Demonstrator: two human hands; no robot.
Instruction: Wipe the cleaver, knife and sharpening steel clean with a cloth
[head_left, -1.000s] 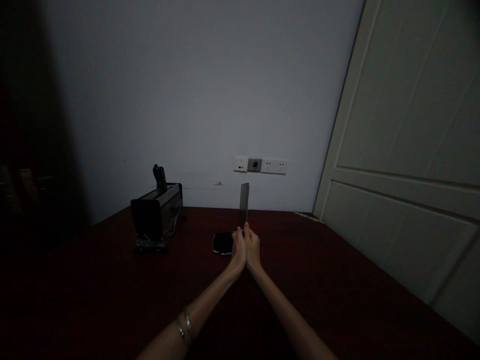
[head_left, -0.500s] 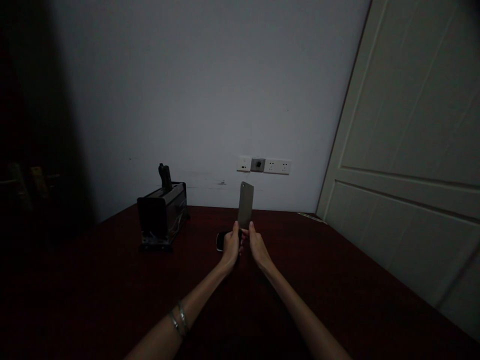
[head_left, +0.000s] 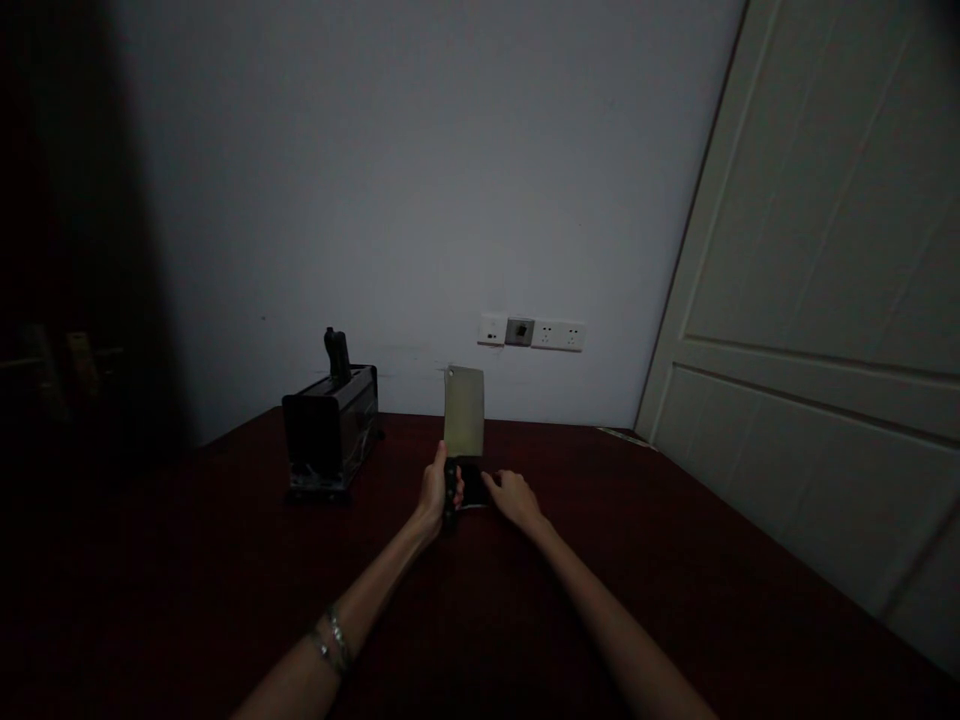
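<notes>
My left hand [head_left: 433, 492] is closed round the black handle [head_left: 450, 495] of a cleaver. The cleaver's broad pale blade [head_left: 465, 412] stands upright above the fist, its flat side facing me. Just behind the handle, a dark flat object with a pale rim [head_left: 472, 490] lies on the table; its left part is hidden and its kind is unclear. My right hand [head_left: 513, 495] rests at that object's right edge, fingers loosely bent and thumb apart. Whether it touches the object cannot be made out.
A dark, boxy knife block [head_left: 334, 430] with black handles [head_left: 337, 355] sticking up stands on the left of the dark red table [head_left: 600, 560]. Behind is a grey wall with a row of sockets [head_left: 531, 332]. A pale panelled door [head_left: 810, 300] borders the right side.
My right hand has let go of the cleaver. The left hand has moved left with it and turned the blade's flat side towards me.
</notes>
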